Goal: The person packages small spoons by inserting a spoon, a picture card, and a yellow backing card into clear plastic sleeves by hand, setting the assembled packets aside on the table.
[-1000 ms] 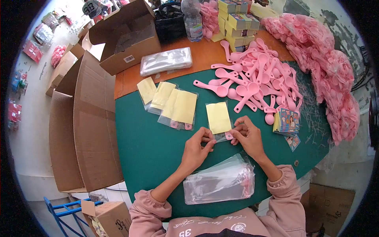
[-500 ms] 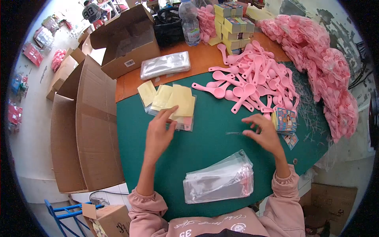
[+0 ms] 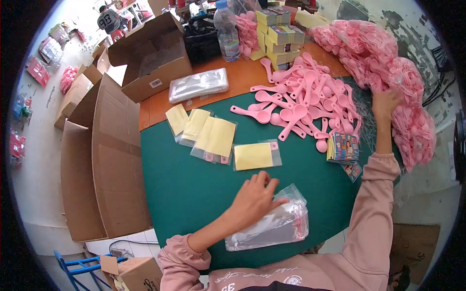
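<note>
My left hand (image 3: 257,198) hovers at the upper left of a stack of clear plastic bags (image 3: 272,225), fingers bent and thumb apart, holding nothing I can see. Far to the right, my right hand (image 3: 387,103) is blurred beside the bagged pink spoons (image 3: 405,82), above a scatter of clear plastic strips (image 3: 366,114); its fingers are unclear. One clear packet with a yellow card (image 3: 255,156) lies flat by itself ahead of my left hand. Left of it, several similar packets (image 3: 216,137) overlap in a row.
Loose pink spoons (image 3: 310,94) heap at the table's far side, next to a pile of printed cards (image 3: 343,148). Behind them stand banded card stacks (image 3: 281,41) and a water bottle (image 3: 227,34). A bundle of clear bags (image 3: 199,86) lies near open cardboard boxes (image 3: 116,160).
My right hand has gone from the table's middle, where it held a thin clear strip, to the far right. My left hand has left the packets and come down toward the bags. One packet now lies apart.
</note>
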`<state>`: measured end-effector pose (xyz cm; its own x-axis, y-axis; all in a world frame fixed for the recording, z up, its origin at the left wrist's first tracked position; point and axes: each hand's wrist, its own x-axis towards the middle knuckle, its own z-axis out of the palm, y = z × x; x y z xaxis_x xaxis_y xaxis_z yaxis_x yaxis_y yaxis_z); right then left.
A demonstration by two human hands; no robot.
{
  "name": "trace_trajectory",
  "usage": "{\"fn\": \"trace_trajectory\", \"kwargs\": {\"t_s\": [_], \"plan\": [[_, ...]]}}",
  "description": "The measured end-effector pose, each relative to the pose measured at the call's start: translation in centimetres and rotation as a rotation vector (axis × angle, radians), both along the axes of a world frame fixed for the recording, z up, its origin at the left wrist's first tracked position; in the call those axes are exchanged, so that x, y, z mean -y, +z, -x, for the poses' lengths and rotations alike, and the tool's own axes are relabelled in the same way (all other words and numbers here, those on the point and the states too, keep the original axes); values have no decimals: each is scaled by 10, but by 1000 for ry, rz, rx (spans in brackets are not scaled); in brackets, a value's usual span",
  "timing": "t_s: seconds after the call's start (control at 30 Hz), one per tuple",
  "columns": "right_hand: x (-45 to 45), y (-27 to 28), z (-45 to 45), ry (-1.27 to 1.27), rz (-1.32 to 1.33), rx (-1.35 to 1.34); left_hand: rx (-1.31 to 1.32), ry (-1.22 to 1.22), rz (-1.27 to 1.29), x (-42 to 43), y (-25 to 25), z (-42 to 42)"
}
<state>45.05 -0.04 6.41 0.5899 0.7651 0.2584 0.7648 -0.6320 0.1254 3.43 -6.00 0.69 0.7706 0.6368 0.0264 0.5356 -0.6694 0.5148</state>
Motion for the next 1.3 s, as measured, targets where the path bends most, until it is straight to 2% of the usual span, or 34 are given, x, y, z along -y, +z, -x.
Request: {"fn": "trace_trajectory", "kwargs": {"t_s": [0.07,0.13,0.17,0.2,0.23,0.3,0.33,0.4,0.53,0.6,0.63,0.67,0.7,0.73,0.77,0.8,0.83,0.9,1.0,1.07,1.13,1.17,1.2,1.23,1.27,1.3], "plan": [[-10,7,45,445,-391,220,36,18,-178,4,-8,-8],[-15,-2,92,890,-365,-95,28,26,-223,-10,-18,-8],[-17,-15,109,1158,-309,-282,-9,57,-337,-18,-20,-4],[-19,-33,134,1131,-95,-469,-44,86,-456,-26,-22,0],[-17,-44,157,1334,-128,-389,-114,125,-449,-31,-24,4],[-11,-65,184,1345,-61,3,-159,195,-486,-42,-26,14],[-9,-68,190,1348,-65,3,-201,269,-520,-49,-27,19],[-7,-69,196,1263,150,87,-212,319,-531,-64,-30,28],[-3,-58,188,1277,-24,134,-316,465,-614,-80,-32,38],[5,-39,182,1181,-259,-90,-413,539,-663,-80,-28,40],[9,-31,180,1093,-345,-231,-262,507,-682,-77,-22,37],[13,-22,180,1094,-344,-232,-92,370,-442,-71,-14,34],[18,-12,180,1036,-447,-352,73,227,-199,-60,-5,29],[23,-6,180,971,-549,-470,62,109,-5,-44,4,19],[26,-3,180,968,-547,-471,53,-9,189,-26,11,8],[29,-1,180,942,-580,-596,-77,-60,146,-9,11,0],[32,1,181,914,-611,-720,-16,-54,122,2,3,-6],[39,6,189,908,-602,-750,42,-43,97,5,-15,-8],[51,0,194,857,-602,-836,160,4,190,-1,-25,-8],[58,-7,195,815,-609,-894,150,-84,196,-6,-24,-5],[64,-14,191,756,-497,-1077,165,-53,162,-7,-26,-3],[67,-14,188,757,-497,-1075,182,-23,130,-7,-27,-3],[68,-13,186,785,-379,-1114,184,-23,129,-10,-25,-2],[69,-13,185,810,-261,-1152,268,-10,291,-14,-22,-1],[69,-14,185,812,-264,-1151,350,3,453,-18,-20,0],[69,-15,186,805,-219,-1127,350,2,450,-22,-20,2]]}}
